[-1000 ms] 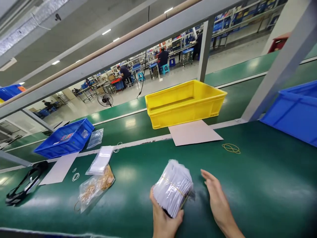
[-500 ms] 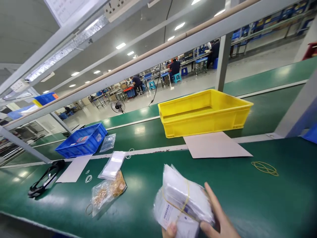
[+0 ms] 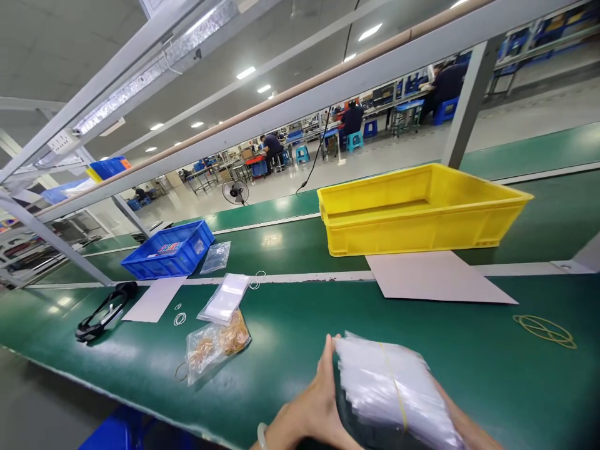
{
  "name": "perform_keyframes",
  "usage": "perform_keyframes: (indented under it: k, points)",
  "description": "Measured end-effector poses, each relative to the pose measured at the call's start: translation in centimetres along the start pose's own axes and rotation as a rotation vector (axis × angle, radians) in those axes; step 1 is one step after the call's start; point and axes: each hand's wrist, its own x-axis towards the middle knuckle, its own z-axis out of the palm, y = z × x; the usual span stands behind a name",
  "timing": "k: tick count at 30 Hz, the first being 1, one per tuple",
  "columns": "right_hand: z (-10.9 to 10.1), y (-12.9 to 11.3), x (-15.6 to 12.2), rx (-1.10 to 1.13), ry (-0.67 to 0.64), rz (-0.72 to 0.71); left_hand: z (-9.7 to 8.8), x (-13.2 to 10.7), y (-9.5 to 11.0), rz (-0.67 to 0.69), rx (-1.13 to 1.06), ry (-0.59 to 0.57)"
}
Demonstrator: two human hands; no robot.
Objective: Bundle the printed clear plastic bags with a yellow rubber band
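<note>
A thick bundle of clear plastic bags (image 3: 394, 387), bound with a yellow rubber band, is raised over the near part of the green bench. My left hand (image 3: 319, 400) grips it along the left side, its fingertips at the far left corner. On the right, my right hand (image 3: 462, 415) holds the bundle, with most of its fingers hidden behind the plastic. To the left lie a flat stack of clear bags (image 3: 227, 297) and a clear bag of tan rubber bands (image 3: 218, 345). Loose yellow rubber bands (image 3: 544, 330) rest on the right.
A yellow bin (image 3: 422, 232) stands at the back over a pale board (image 3: 440, 278). A blue bin (image 3: 169, 250) is at the back left, near another pale sheet (image 3: 154, 300) and a black strap (image 3: 105, 312). A metal post (image 3: 473, 103) rises behind the yellow bin.
The bundle has turned, so the printed label no longer shows and its bag edges face me. My left hand has come up along its left side. The view has shifted.
</note>
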Motion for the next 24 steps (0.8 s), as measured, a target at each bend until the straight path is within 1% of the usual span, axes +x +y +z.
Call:
perform_keyframes:
  k: [1, 3, 4, 6, 7, 9, 10, 11, 12, 13, 14, 15, 17, 18, 20, 21, 22, 24]
  points:
    - [-0.3, -0.8, 0.3, 0.073, -0.06, 0.014, 0.0, 0.6, -0.1, 0.037, -0.008, -0.02]
    - [-0.2, -2.8, 1.2, 0.28, -0.152, 0.011, 0.6, 1.8, -0.3, 0.105, -0.035, -0.001]
    - [0.2, -4.1, 1.6, 0.373, -0.064, -0.004, 1.0, 2.4, -0.5, 0.13, -0.048, 0.025]
    - [1.6, -6.7, 2.3, 0.546, 0.074, 0.127, 2.2, 3.2, -1.3, 0.16, -0.06, 0.073]
    - [2.4, -7.9, 2.4, 0.622, 0.131, 0.149, 2.7, 3.4, -1.8, 0.176, -0.053, 0.081]
    - [3.3, -9.6, 2.5, 0.653, 0.22, 0.171, 3.3, 3.2, -2.7, 0.239, 0.003, 0.062]
    - [3.4, -10.0, 2.5, 0.596, 0.239, 0.152, 3.4, 2.9, -3.1, 0.282, 0.035, 0.05]
    - [3.2, -10.3, 2.5, 0.481, 0.26, 0.121, 3.4, 2.5, -3.5, 0.324, 0.061, 0.043]
    - [2.8, -10.6, 2.5, 0.316, 0.281, 0.081, 3.2, 2.2, -3.8, 0.354, 0.073, 0.043]
    - [2.3, -10.8, 2.5, 0.106, 0.303, 0.016, 3.0, 1.8, -4.1, 0.365, 0.075, 0.049]
    - [1.9, -11.2, 2.6, -0.124, 0.351, -0.047, 2.7, 1.5, -4.5, 0.365, 0.069, 0.062]
    - [1.7, -11.7, 2.7, -0.354, 0.364, -0.128, 2.5, 1.3, -5.0, 0.365, 0.068, 0.076]
    - [2.1, -12.9, 2.9, -0.757, 0.372, -0.293, 2.2, 1.0, -6.4, 0.409, 0.103, 0.085]
    - [2.6, -13.5, 3.0, -0.909, 0.362, -0.361, 2.2, 0.9, -7.2, 0.457, 0.131, 0.087]
    - [3.9, -14.3, 3.2, -1.087, 0.358, -0.435, 2.3, 0.9, -8.8, 0.558, 0.182, 0.092]
    - [4.4, -14.6, 3.4, -1.113, 0.361, -0.441, 2.4, 1.0, -9.5, 0.591, 0.203, 0.101]
    - [4.8, -14.8, 3.5, -1.102, 0.361, -0.444, 2.6, 1.0, -10.1, 0.612, 0.221, 0.113]
    - [5.0, -15.1, 3.9, -1.006, 0.367, -0.426, 3.0, 1.1, -10.7, 0.618, 0.248, 0.135]
